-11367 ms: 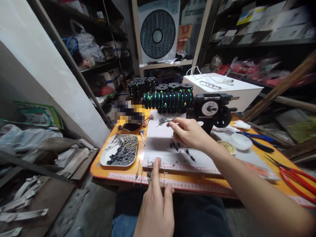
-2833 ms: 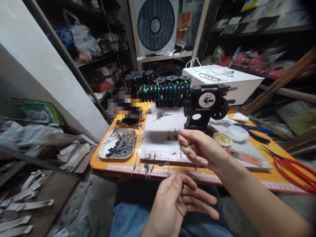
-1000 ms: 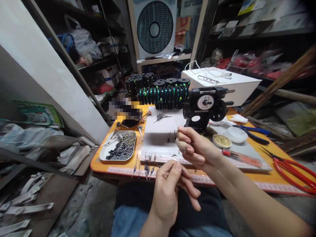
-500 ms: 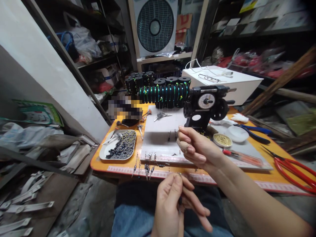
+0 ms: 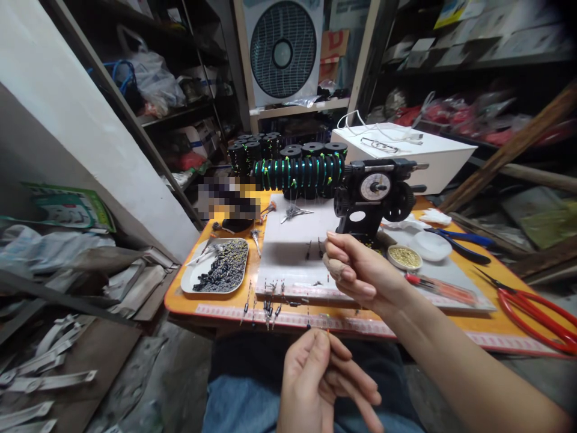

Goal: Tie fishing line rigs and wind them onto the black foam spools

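My left hand [image 5: 318, 379] is low in front of the table edge, thumb and forefinger pinched together, the other fingers loosely extended. A tiny orange-tipped piece [image 5: 328, 330] shows at its fingertips, too small to name. Above and to the right, my right hand [image 5: 351, 267] is closed in a pinch over the grey board, with a beige covering on one finger. Anything between its fingertips is too fine to make out. Left of my hands, several small dark fishing-rig pieces [image 5: 269, 310] with thin links hang at the table edge.
A winding machine [image 5: 376, 186] with a dial carries black spools [image 5: 297, 171] of green line. On the left sits a white tray [image 5: 189, 279] of dark small parts. To the right are a dish of gold-coloured pieces [image 5: 404, 257], blue-handled pliers [image 5: 469, 237] and red-handled scissors [image 5: 536, 313].
My left hand has dropped slightly, and an orange tip now shows at its fingertips. A dark piece seen below its fingers earlier is out of sight. My right hand stays almost still.
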### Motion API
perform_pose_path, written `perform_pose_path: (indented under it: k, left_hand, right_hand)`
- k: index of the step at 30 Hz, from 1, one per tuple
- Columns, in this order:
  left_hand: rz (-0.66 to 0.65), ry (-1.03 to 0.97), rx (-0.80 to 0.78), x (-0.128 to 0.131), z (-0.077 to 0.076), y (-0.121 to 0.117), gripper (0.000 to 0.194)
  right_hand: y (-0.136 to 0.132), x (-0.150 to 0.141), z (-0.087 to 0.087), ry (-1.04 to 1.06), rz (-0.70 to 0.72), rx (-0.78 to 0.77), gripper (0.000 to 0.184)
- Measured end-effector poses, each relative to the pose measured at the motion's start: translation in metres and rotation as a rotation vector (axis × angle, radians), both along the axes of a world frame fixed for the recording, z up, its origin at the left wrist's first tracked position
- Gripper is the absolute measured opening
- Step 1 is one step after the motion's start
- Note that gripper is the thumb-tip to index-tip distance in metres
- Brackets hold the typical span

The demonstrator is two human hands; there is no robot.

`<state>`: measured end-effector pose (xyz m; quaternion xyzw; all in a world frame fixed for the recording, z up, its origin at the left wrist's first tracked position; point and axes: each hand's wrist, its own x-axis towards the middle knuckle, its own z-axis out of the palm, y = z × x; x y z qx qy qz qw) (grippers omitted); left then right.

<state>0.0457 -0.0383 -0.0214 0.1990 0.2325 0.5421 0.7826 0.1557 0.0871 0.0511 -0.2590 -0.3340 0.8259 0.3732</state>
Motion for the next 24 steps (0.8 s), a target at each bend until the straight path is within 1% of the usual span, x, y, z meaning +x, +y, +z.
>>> perform_pose_path:
  k: [4, 10, 13, 14, 16, 17, 18, 20, 21, 23, 24]
  left_hand:
    - [-0.002, -0.001, -0.013, 0.000, -0.003, -0.002, 0.042]
    - [0.018, -0.023, 0.012, -0.001, -0.001, -0.005, 0.034]
    - [0.047, 0.055, 0.024, 0.000, -0.001, -0.003, 0.034]
    - [0.071, 0.119, 0.038, 0.001, -0.001, -0.001, 0.034]
    - [0.131, 0.326, 0.063, 0.000, -0.001, 0.003, 0.032]
    - [0.158, 0.469, 0.079, -0.002, 0.000, 0.006, 0.033]
    - [0.175, 0.633, 0.103, -0.005, 0.002, 0.008, 0.039]
    - [0.190, 0.970, 0.183, -0.012, 0.007, 0.013, 0.053]
    - [0.205, 1.114, 0.234, -0.016, 0.011, 0.016, 0.055]
    - [0.260, 1.329, 0.328, -0.024, 0.019, 0.023, 0.048]
    - [0.297, 1.389, 0.360, -0.027, 0.024, 0.027, 0.043]
  right_hand:
    - [0.000, 0.001, 0.000, -0.003, -0.003, 0.010, 0.040]
    - [-0.001, 0.002, 0.002, 0.006, -0.012, 0.008, 0.039]
    - [-0.002, 0.003, 0.004, -0.015, -0.010, 0.026, 0.040]
    - [-0.002, 0.004, 0.004, -0.037, -0.006, 0.044, 0.040]
    - [-0.002, 0.006, 0.006, -0.120, 0.003, 0.125, 0.038]
    - [-0.002, 0.007, 0.007, -0.178, 0.006, 0.195, 0.037]
    - [-0.002, 0.009, 0.008, -0.246, 0.010, 0.279, 0.035]
    - [-0.002, 0.013, 0.010, -0.393, 0.024, 0.443, 0.032]
    - [-0.001, 0.016, 0.011, -0.460, 0.036, 0.503, 0.031]
    - [0.001, 0.019, 0.013, -0.560, 0.068, 0.564, 0.033]
    - [0.002, 0.021, 0.014, -0.588, 0.081, 0.578, 0.034]
